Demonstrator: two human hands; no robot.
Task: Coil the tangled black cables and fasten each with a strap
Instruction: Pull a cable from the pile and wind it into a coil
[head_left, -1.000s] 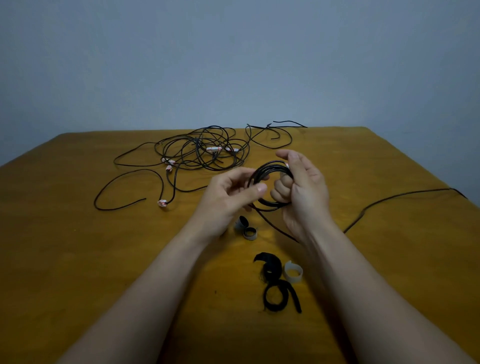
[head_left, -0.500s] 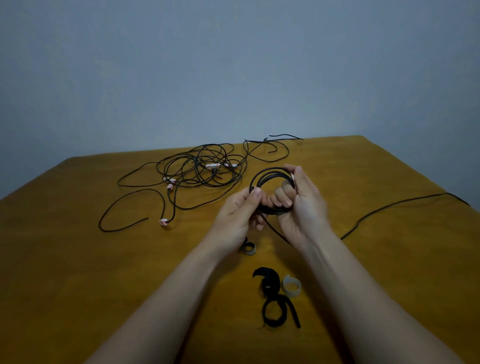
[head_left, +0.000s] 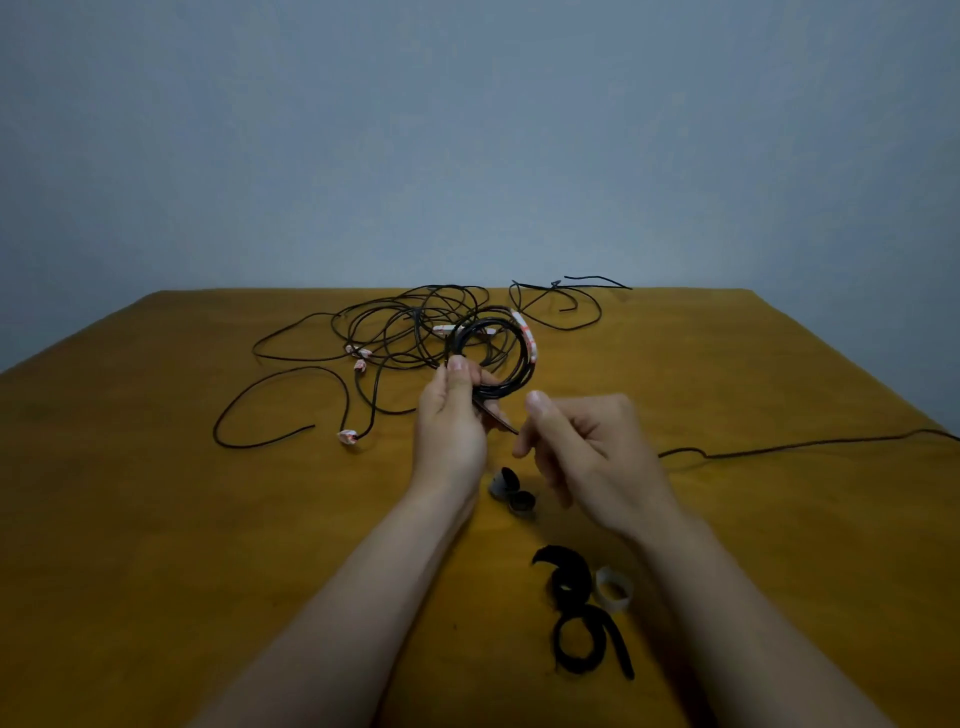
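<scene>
— Where is the cable now?

— Your left hand (head_left: 449, 415) alone grips the small round coil of black cable (head_left: 521, 376), raised above the middle of the wooden tabletop (head_left: 156, 519). Your right hand (head_left: 587, 452) has left it. Its fingers are curled at a dark strand below; I cannot tell if they pinch it.

— Is the coil finished?

— Probably not. A long black tail (head_left: 805, 444) lies toward the right edge, so I think another loop comes before any strap.

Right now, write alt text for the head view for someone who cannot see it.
A left hand grips a coil of black cable above a wooden table while the right hand pinches its loose tail. More tangled cables lie behind, and rolled straps lie near the wrists.
</scene>
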